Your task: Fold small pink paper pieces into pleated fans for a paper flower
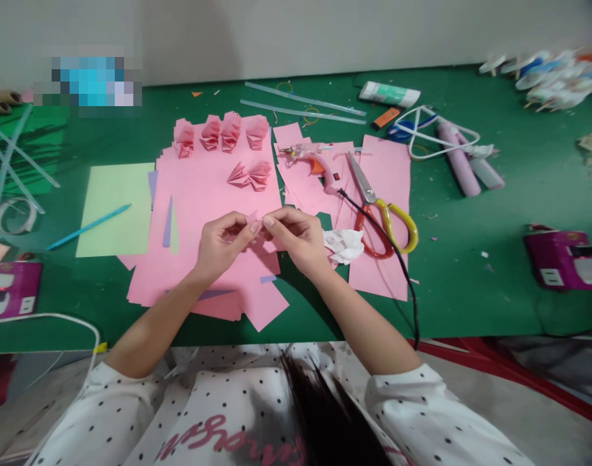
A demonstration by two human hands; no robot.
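Between the fingertips of both hands is a small piece of pink paper (253, 219). My left hand (225, 243) pinches it from the left, and my right hand (296, 236) meets it from the right with thumb and finger together. Both hands are above a stack of pink sheets (203, 194). Several folded pink paper pieces (230, 133) stand in a row along the stack's far edge, and a pleated pair (250, 175) lies nearer my hands. Crumpled white tissue (345, 245) sits just right of my right hand.
Right of the stack are a glue gun (320, 163) with a black cord, scissors (374, 204) and more pink sheets (390, 175). A pencil (89, 226) crosses light green paper (114, 188) at left. Purple boxes (561, 259) flank the green table (471, 259). Clear sticks (303, 111) lie behind.
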